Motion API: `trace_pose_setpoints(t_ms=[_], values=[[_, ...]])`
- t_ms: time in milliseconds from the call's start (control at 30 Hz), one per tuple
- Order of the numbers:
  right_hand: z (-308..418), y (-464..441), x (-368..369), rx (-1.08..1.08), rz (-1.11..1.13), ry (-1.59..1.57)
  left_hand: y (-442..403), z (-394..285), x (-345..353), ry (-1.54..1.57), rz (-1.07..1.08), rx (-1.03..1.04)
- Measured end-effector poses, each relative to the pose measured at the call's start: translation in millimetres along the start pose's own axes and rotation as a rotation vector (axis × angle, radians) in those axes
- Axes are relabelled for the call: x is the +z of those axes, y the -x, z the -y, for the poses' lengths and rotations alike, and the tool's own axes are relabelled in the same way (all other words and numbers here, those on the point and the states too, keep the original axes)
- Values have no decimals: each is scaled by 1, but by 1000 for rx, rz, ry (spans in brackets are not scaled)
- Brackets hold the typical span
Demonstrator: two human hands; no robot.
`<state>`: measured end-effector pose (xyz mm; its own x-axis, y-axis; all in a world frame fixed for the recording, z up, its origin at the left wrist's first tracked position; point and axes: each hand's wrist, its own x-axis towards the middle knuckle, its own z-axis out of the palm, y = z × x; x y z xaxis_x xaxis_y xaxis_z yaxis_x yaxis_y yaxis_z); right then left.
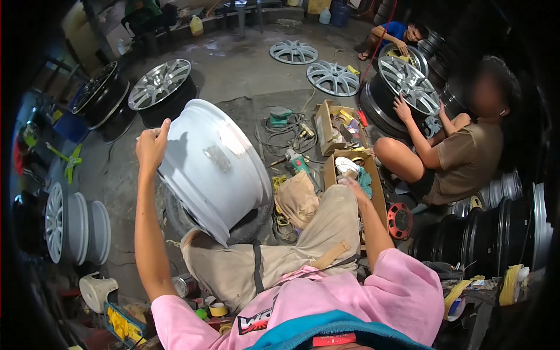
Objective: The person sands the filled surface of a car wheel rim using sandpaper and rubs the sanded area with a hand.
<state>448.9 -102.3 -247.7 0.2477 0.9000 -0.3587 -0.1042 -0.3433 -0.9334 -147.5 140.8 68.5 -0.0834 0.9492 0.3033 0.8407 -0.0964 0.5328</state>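
My left hand [153,146] grips the upper left edge of a wheel rim [201,140], with the thumb over its lip. The rim is pale grey-white, tilted on its side against my left leg, and resting on a dark tire [248,227]. Two rough patches show on its barrel. My right hand [352,185] is at the near edge of an open cardboard box [378,201], close to a white rounded item [346,165] and a teal cloth [364,181]. Its fingers are partly hidden and blurred, so I cannot make out whether they hold anything.
A green angle grinder [300,166], cords and a sander [280,118] lie ahead. Another cardboard box [329,131] holds tapes. At right a seated person [466,151] handles a silver wheel [408,84]; another person crouches behind. More wheels [160,87] stand at left.
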Motion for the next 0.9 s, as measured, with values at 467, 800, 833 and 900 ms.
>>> trace_pose_setpoints(t_ms=[467,800,833,900], values=[[202,50,206,-546,36,485,2,-8,-4,28,-5,-38],[255,42,304,-999,-25,508,3,-8,-6,78,-33,-49],[251,39,307,-1021,-48,496,3,-7,-5,88,-39,-40],[251,36,316,-1035,-71,491,3,-8,-5,101,-36,-36]])
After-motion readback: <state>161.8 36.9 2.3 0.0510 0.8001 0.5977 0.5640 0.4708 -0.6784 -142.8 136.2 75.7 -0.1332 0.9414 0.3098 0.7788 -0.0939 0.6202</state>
